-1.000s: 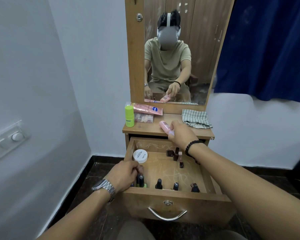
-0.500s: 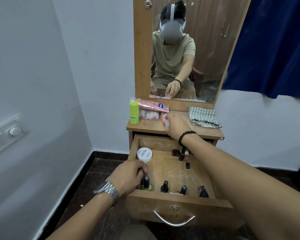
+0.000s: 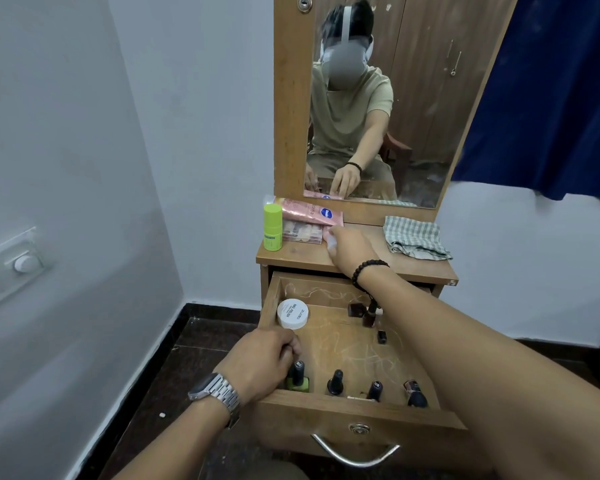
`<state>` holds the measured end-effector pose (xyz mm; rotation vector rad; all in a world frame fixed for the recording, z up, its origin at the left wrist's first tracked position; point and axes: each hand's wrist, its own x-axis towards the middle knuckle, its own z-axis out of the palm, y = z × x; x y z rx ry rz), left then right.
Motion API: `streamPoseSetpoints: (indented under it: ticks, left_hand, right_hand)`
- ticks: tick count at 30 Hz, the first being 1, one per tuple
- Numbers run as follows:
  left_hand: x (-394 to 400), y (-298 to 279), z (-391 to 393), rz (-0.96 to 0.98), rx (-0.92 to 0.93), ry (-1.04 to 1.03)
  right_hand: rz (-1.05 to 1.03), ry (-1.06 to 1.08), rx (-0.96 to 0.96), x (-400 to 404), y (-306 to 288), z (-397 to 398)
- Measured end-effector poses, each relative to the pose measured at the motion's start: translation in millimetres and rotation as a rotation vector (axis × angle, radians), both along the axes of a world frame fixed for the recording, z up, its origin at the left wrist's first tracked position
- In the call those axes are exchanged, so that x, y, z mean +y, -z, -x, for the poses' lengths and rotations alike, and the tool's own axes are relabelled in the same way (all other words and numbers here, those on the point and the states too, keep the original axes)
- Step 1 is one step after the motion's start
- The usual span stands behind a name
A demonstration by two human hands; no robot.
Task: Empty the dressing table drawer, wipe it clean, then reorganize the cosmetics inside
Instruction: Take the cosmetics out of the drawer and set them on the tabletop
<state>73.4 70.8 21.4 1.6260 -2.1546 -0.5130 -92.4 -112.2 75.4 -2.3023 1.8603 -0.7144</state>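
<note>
Your drawer [image 3: 329, 412] stands pulled well out and is only partly emptied, so you are working both hands at once; the tabletop [image 3: 302, 252] serves as the holding area, with the green stick [image 3: 272, 227], the pink tube [image 3: 312, 212] and the nail box [image 3: 302, 234] lined up at its back left, well apart from the checked cloth [image 3: 417, 238] waiting at the right for the wiping; your right hand [image 3: 352, 244] reaches across the open drawer with the forearm stretched long, knuckles up, fingers curled over a pale pink bottle [image 3: 330, 239] as it sets it down just beside the nail box; your left hand [image 3: 262, 363] hangs over the drawer's near left corner, wrist bent down, fingers curled by the cap of the green polish bottle [image 3: 298, 379], though I cannot tell whether they have actually pinched it; the white jar [image 3: 292, 313] and the dark bottles [image 3: 374, 388] along the front wall still lie inside.
</note>
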Motion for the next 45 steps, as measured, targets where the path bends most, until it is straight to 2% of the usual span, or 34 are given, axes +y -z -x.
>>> streamPoseSetpoints:
  ticks: [8,13,18,22,28,33,37,39,41,45]
  left_hand:
    - [1.0,0.2,0.5,0.007,-0.002,-0.013]
    - [0.2,1.8,0.7,0.012,-0.008,-0.018]
    - [-0.5,1.0,1.4,-0.012,-0.013,-0.032]
    - [0.6,-0.1,1.9,-0.020,-0.011,-0.052]
    - [1.5,0.6,1.6,-0.035,-0.030,-0.072]
    - [3.0,-1.0,3.1,-0.019,-0.023,-0.074]
    - [3.2,-1.2,2.6,-0.013,-0.007,-0.068]
    - [3.8,-2.7,2.7,-0.008,0.013,-0.060]
    - [4.2,-4.6,3.8,0.001,0.023,-0.041]
    - [5.2,-6.2,4.0,-0.001,0.012,-0.006]
  right_hand:
    - [-0.047,0.023,-0.009,-4.1,0.2,-2.5]
    - [-0.073,0.011,-0.101,8.8,-5.3,3.3]
    - [0.008,-0.106,-0.020,28.3,-4.1,22.9]
    - [0.067,-0.182,0.115,35.0,-1.1,34.6]
    - [0.037,-0.200,0.234,37.6,1.1,32.5]
    - [0.035,-0.208,0.219,40.9,-2.6,29.8]
    - [0.090,-0.198,0.124,55.0,-6.0,37.9]
    - [0.035,-0.251,0.080,67.7,-10.2,41.4]
    - [-0.118,-0.371,0.077,83.2,-15.1,44.9]
    - [-0.416,-0.602,0.251,113.3,-14.8,47.6]
